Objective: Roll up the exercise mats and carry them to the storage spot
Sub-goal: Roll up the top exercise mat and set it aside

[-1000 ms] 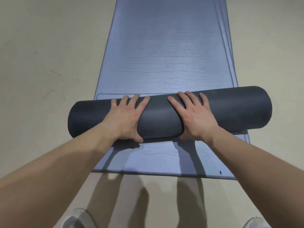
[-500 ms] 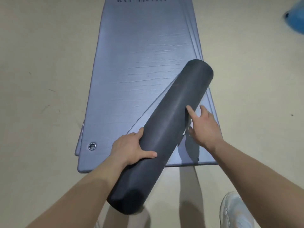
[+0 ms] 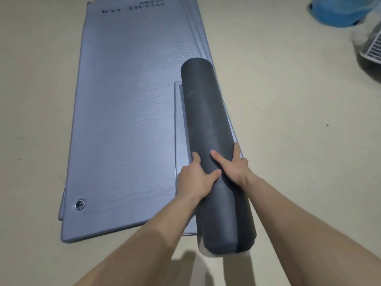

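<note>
So the floor [image 3: 288, 120] is pale and bare-looking. Most of what lies beyond and left of the fingers is a stack of flat blue-grey mats [image 3: 123, 120].

Big change: a second ago the rolled mat [image 3: 206, 120] lay crosswise with a palm flat on each half. Now it's swung round lengthwise, running from well past the fingertips back toward the person, near end hanging off the stack's edge. I'd say rolling is about done and this is the pick-up for the carry. One strip [image 3: 181, 120] still lies loose, just left of the fingers, so it may flop open when lifted.

Way off right and beyond the fingers there's a blurry blue thing [image 3: 338, 11] and a white mesh basket [image 3: 373, 48]. Can't tell what's in either.

Both hands sit side by side on the roll's near half. The left hand [image 3: 195, 180] has its thumb over the top and its fingers tucked down the left side. The right hand [image 3: 235, 168] has thumb and forefinger spread in a V, the rest wrapped round the right side.

Far left of the fingers, there's a metal eyelet [image 3: 79, 204] in the top flat mat.
</note>
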Motion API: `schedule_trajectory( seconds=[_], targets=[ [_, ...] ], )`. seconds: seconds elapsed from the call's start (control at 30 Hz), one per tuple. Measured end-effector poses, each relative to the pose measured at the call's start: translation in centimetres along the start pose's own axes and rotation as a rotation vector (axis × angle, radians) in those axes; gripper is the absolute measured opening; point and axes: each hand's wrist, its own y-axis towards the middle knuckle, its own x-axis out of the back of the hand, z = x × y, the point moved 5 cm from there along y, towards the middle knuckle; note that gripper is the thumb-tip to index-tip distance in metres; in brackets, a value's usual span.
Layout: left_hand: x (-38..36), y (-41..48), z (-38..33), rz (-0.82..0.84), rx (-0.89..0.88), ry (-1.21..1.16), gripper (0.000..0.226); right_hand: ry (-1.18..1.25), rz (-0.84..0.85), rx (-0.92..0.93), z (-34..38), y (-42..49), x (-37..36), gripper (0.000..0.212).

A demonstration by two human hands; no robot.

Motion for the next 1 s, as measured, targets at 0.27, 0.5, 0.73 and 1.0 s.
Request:
schedule_trajectory(
  seconds=[0.27, 0.5, 0.73, 1.0],
  targets=[
    [-13.7, 8.7, -14.5, 0.148, -0.113, -0.135, 0.099, -0.134, -0.227, -0.030, -3.1, 10.3, 18.9, 0.114],
    [-24.1, 11.6, -25.3, 0.318, -0.169, -0.235, 0.090, -0.352, -0.449, -0.098, -8.1, 14.7, 31.9, 0.097],
    [-17.9, 20.8, -34.4, 0.173, -0.578, 0.426, 0.038, -0.562, -0.738, -0.084, -8.8, 15.5, 34.5, 0.088],
    [-16.2, 34.7, -45.1, -0.051, -0.941, 0.921, 0.057, -0.572, -0.796, -0.079, -9.5, 15.7, 33.5, 0.086]
  ],
)
